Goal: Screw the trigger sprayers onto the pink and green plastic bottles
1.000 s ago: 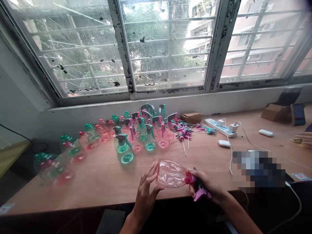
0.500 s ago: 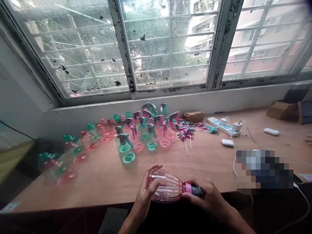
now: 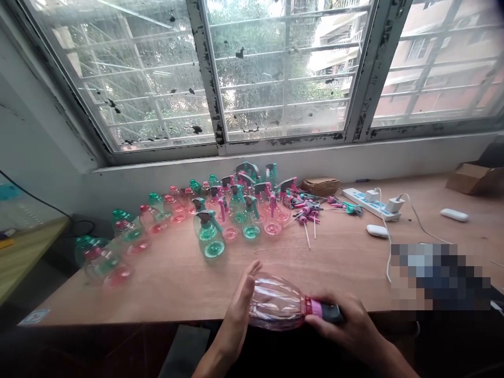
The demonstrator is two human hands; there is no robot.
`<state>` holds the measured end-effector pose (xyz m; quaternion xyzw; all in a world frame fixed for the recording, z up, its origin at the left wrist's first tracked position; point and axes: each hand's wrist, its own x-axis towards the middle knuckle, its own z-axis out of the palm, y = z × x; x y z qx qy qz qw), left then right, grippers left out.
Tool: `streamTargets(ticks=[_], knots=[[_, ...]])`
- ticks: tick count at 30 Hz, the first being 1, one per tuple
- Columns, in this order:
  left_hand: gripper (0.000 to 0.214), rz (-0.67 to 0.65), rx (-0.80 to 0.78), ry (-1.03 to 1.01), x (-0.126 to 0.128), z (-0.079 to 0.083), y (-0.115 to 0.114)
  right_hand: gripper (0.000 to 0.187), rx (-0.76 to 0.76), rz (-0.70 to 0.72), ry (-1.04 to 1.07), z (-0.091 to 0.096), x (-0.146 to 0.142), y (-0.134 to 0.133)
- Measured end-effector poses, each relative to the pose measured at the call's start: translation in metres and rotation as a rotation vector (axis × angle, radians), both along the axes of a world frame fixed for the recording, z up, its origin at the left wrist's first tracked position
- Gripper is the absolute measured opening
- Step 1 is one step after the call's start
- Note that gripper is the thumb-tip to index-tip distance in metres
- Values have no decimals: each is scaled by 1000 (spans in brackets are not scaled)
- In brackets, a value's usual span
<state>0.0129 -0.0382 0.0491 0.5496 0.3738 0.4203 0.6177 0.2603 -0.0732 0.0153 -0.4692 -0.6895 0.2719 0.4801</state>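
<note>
A clear pink spray bottle point(image 3: 277, 304) lies sideways at the table's front edge, its neck pointing right. My right hand point(image 3: 346, 317) is wrapped round its pink-and-black spray head point(image 3: 325, 311). Against the bottle's base rests my left hand point(image 3: 238, 310), palm flat and fingers stretched out. Behind them stand several assembled green and pink spray bottles, the nearest a green spray bottle point(image 3: 212, 239). Loose spray heads point(image 3: 309, 212) with thin tubes lie in a heap to their right.
Open-topped bottles, such as a pink bottle point(image 3: 104, 268), form rows on the left. A power strip point(image 3: 368, 202) with chargers and white cables lies right of the heap. Brown cardboard point(image 3: 321, 186) and an open box point(image 3: 472, 176) sit at the back. A blurred-out patch point(image 3: 444, 278) covers the right front.
My left fingers and thumb have straightened from a curl round the bottle's base into a flat palm. My right hand keeps its hold on the spray head. The whole view has shifted slightly.
</note>
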Motion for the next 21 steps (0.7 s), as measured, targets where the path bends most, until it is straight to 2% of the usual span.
streamTargets(ticks=[1,3,8,10,12,15,17,19,21], knots=[[59,14,-61,-37,2,-2,2,19,46,0,-44,-1,-1,-2],[49,45,-32,-49,5,-5,2,18,7,14,-23,0,-5,-5],[48,189,302,58,5,-9,-5,33,-446,153,395,7,-17,-4],[51,215,448,95,4,-13,-4,38,-552,191,493,8,-17,-2],[53,168,565,108,2,-17,-1,38,-613,221,525,8,-13,2],[56,25,669,177,-5,-19,10,37,-706,241,530,14,-2,13],[71,23,761,306,-13,-18,20,40,-714,232,501,29,4,23],[91,122,878,477,-22,-17,30,43,-647,278,444,51,5,34],[91,225,930,657,-29,-18,39,34,-549,385,409,74,0,47]])
